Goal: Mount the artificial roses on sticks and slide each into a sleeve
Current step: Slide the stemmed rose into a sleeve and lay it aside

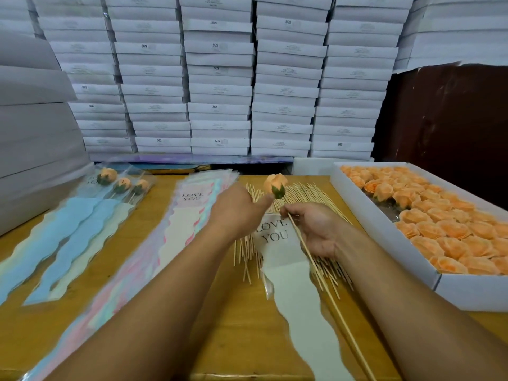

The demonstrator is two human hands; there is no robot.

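Observation:
My left hand (236, 209) holds a peach artificial rose (275, 184) by its green base, raised above the table's middle. Just right of it, my right hand (316, 229) pinches the top end of a thin wooden stick (330, 294), which slants down toward the lower right. The stick's tip is a short way below the rose and apart from it. A white sleeve (288, 284) printed "LOVE YOU" lies under the stick and my right hand. I cannot tell whether that hand also grips the sleeve.
A pile of loose sticks (299, 192) is spread on the wooden table (242, 325). A white box of peach roses (384, 237) stands at the right. Stacked pastel sleeves (189, 215) lie in the middle left; three sleeved roses (122, 185) lie far left. White boxes (220, 78) are stacked behind.

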